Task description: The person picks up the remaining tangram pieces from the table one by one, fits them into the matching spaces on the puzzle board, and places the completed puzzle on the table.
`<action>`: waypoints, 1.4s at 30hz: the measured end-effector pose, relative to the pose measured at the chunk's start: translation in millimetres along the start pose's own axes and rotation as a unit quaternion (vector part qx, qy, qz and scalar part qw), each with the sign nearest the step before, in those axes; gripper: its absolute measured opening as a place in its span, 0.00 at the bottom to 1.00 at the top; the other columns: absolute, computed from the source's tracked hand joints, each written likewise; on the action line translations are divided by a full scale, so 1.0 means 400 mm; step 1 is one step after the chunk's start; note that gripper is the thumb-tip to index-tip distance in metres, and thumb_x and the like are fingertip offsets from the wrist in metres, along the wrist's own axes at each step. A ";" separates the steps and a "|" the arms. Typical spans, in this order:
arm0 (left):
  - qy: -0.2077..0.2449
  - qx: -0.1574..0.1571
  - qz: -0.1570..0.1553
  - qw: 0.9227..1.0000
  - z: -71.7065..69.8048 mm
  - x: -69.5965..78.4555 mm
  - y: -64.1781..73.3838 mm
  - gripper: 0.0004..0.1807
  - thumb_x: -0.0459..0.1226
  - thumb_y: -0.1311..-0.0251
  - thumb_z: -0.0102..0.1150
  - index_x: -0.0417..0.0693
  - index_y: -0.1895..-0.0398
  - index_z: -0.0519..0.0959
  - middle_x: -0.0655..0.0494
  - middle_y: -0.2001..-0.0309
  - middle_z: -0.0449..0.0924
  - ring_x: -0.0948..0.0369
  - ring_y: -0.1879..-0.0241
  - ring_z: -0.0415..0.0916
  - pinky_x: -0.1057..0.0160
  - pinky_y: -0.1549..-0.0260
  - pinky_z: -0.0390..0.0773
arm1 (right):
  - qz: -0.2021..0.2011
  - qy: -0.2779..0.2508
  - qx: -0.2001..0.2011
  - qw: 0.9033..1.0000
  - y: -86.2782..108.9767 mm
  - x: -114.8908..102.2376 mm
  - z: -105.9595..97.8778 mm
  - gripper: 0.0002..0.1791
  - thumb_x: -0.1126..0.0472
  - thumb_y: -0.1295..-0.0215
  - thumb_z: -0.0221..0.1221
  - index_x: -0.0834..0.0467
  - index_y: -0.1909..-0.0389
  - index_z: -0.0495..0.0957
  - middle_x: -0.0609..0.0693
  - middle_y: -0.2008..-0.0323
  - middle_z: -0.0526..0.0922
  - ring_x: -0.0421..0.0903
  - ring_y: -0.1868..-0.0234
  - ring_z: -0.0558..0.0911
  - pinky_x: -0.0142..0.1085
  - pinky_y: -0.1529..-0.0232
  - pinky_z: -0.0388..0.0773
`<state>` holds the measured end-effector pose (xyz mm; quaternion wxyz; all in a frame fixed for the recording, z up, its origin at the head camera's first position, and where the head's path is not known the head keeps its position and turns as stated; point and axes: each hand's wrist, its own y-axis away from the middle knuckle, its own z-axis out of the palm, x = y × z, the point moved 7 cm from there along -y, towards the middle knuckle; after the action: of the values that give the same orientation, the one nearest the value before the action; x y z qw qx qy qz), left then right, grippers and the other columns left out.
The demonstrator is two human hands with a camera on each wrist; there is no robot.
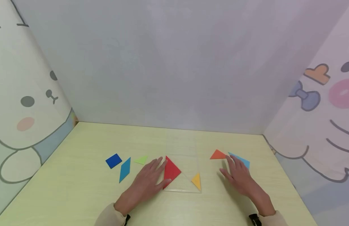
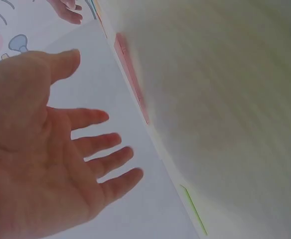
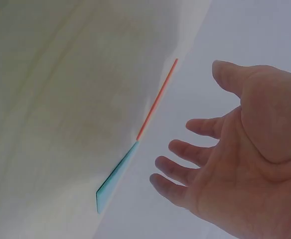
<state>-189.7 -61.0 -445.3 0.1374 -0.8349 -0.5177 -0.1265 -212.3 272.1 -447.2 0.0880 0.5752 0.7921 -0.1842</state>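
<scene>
A large red triangle [image 1: 171, 172] lies at the left side of a clear square tray [image 1: 185, 191], and a small yellow triangle [image 1: 197, 181] is near its right edge. My left hand [image 1: 149, 179] is spread at the left of the tray, thumb and fingertips overlapping the red triangle's edge in the head view. The left wrist view shows its fingers [image 2: 103, 144] apart, with nothing between them. Over the light blue triangle [image 1: 243, 160], partly covering it, is my right hand [image 1: 240, 176], fingers extended and holding nothing. An orange triangle [image 1: 218, 154] lies just beyond its fingertips.
Left of my left hand are a light green triangle [image 1: 141, 160], a blue parallelogram [image 1: 124, 170] and a dark blue square [image 1: 113, 161]. A faint clear panel [image 1: 181, 142] lies behind the tray. Pale cloth walls [image 1: 174, 69] enclose the wooden table [image 1: 64, 175] at back and sides.
</scene>
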 end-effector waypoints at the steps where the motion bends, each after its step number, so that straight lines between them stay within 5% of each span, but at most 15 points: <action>1: 0.003 -0.008 0.005 1.000 0.002 0.003 0.001 0.39 0.53 0.31 0.61 0.43 0.23 0.66 0.43 0.24 0.62 0.43 0.26 0.61 0.42 0.31 0.65 | 0.002 0.000 -0.002 1.000 -0.002 0.002 -0.003 0.35 0.50 0.21 0.54 0.70 0.27 0.58 0.73 0.29 0.61 0.74 0.31 0.61 0.75 0.42 0.60; 16: 0.031 -0.135 0.046 0.989 0.038 0.010 0.019 0.40 0.52 0.32 0.64 0.49 0.21 0.64 0.49 0.22 0.59 0.46 0.25 0.58 0.42 0.31 0.65 | 0.036 0.014 -0.017 0.999 -0.018 0.075 -0.024 0.34 0.55 0.27 0.61 0.72 0.31 0.61 0.78 0.36 0.62 0.81 0.37 0.62 0.76 0.46 0.63; 30: -0.017 -0.122 0.092 0.988 0.031 0.017 0.023 0.35 0.48 0.28 0.61 0.46 0.22 0.65 0.46 0.23 0.62 0.44 0.26 0.59 0.45 0.30 0.65 | 0.064 0.010 -0.064 0.996 -0.020 0.129 -0.039 0.34 0.57 0.25 0.59 0.75 0.31 0.58 0.80 0.36 0.61 0.83 0.38 0.61 0.76 0.49 0.65; 42: -0.015 -0.137 0.084 0.987 0.029 0.018 0.023 0.35 0.48 0.27 0.59 0.48 0.21 0.63 0.47 0.22 0.60 0.44 0.24 0.57 0.45 0.29 0.63 | 0.017 0.013 -0.048 0.999 -0.023 0.145 -0.040 0.27 0.67 0.30 0.62 0.79 0.38 0.65 0.80 0.44 0.68 0.79 0.43 0.67 0.70 0.47 0.66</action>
<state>-177.4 -54.7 -454.3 0.0241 -0.8881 -0.4259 -0.1713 -238.5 326.6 -451.2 0.1085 0.5863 0.7909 -0.1375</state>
